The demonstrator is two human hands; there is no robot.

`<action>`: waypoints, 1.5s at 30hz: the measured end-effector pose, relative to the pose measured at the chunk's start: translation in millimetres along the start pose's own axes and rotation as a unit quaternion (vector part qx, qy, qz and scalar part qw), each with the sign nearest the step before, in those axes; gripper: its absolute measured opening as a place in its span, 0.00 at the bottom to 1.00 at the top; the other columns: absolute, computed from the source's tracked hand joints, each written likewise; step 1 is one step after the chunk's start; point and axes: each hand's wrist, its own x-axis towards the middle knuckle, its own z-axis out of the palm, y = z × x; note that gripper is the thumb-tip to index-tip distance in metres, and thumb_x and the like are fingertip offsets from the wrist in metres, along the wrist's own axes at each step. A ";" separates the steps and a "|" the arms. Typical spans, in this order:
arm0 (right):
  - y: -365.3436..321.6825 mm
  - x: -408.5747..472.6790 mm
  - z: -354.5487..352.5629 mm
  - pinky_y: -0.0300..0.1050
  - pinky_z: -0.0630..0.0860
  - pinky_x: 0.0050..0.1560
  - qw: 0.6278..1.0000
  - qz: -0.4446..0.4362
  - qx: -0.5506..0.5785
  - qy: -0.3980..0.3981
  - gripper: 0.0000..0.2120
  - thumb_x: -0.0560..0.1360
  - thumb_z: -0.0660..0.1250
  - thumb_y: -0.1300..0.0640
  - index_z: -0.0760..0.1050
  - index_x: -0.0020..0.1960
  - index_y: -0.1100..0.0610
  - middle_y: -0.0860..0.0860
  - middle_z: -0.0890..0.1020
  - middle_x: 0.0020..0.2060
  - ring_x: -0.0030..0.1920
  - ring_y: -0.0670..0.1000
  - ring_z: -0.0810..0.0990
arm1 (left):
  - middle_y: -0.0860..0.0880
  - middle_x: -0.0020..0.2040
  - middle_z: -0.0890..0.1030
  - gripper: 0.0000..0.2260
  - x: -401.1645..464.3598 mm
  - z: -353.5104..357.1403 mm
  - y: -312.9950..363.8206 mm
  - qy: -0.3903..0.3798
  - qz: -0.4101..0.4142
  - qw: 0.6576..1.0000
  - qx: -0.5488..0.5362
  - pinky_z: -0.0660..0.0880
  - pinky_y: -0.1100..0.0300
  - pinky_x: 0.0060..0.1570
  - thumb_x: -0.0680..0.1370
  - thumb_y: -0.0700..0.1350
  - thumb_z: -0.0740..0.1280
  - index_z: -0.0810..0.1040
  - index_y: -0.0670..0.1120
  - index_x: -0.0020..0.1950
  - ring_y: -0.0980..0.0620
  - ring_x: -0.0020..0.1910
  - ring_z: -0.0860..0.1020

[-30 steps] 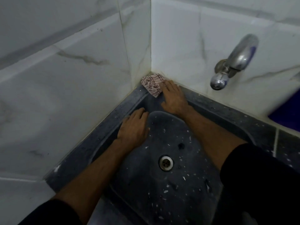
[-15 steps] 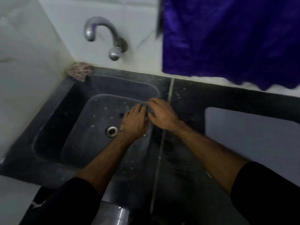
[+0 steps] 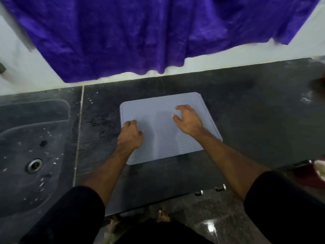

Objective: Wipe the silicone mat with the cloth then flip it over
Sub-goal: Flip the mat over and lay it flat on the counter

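Note:
A pale blue-grey silicone mat [image 3: 163, 110] lies flat on the dark stone counter [image 3: 246, 111], its textured face up. My left hand [image 3: 131, 136] rests on the mat close to its left edge, fingers curled under, with nothing visible in them. My right hand [image 3: 189, 120] is over the mat's right half, fingers spread and loosely bent, holding nothing. The wiping cloth is out of view.
A dark sink [image 3: 35, 120] with a metal drain [image 3: 34, 165] is sunk into the counter at the left. A purple curtain [image 3: 140, 32] hangs over the back wall. A red object [image 3: 314, 173] sits at the counter's right edge. The counter left of the mat looks wet.
The view swung right from the sink corner to the mat. My right hand left the patterned cloth in the sink's back corner, and both hands moved onto the mat.

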 end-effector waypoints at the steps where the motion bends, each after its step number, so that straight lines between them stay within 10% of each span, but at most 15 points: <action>1: 21.3 -5.4 -8.2 0.53 0.68 0.66 1.000 0.030 0.001 0.001 0.21 0.78 0.64 0.50 0.71 0.67 0.59 0.58 0.73 0.65 0.64 0.58 0.72 | 0.39 0.71 0.66 0.23 -0.1 5.6 0.0 -0.014 -0.012 1.000 0.005 0.70 0.45 0.65 0.79 0.47 0.63 0.65 0.41 0.72 0.37 0.67 0.70; 18: 119.8 -14.3 -29.5 0.52 0.70 0.61 0.968 0.250 -0.004 0.031 0.16 0.75 0.64 0.62 0.72 0.62 0.64 0.64 0.73 0.61 0.59 0.66 0.74 | 0.36 0.68 0.67 0.19 2.6 20.2 -14.2 0.053 -0.090 0.994 -0.030 0.68 0.48 0.67 0.77 0.39 0.64 0.71 0.39 0.68 0.35 0.65 0.70; 22: 117.7 -7.0 -34.9 0.45 0.71 0.41 0.960 0.273 0.065 0.022 0.09 0.72 0.66 0.63 0.71 0.34 0.59 0.56 0.75 0.35 0.43 0.57 0.78 | 0.36 0.68 0.68 0.19 2.7 19.8 -15.9 0.050 -0.088 0.994 -0.045 0.66 0.50 0.68 0.77 0.39 0.64 0.72 0.39 0.69 0.37 0.67 0.68; 31: 7.2 13.1 -22.1 0.36 0.72 0.31 0.993 0.092 0.072 0.005 0.08 0.72 0.68 0.58 0.79 0.37 0.60 0.53 0.82 0.34 0.33 0.50 0.80 | 0.38 0.59 0.80 0.13 6.6 5.3 -23.1 0.071 -0.103 0.983 -0.132 0.75 0.55 0.59 0.77 0.39 0.66 0.79 0.37 0.61 0.41 0.58 0.79; 45: -129.9 -5.6 117.1 0.50 0.74 0.42 0.990 -0.030 0.021 -0.135 0.09 0.75 0.65 0.52 0.75 0.42 0.58 0.59 0.80 0.45 0.46 0.61 0.79 | 0.47 0.38 0.80 0.04 10.2 -9.8 -50.5 0.073 -0.211 0.943 -0.245 0.69 0.64 0.36 0.74 0.41 0.69 0.83 0.46 0.40 0.52 0.39 0.77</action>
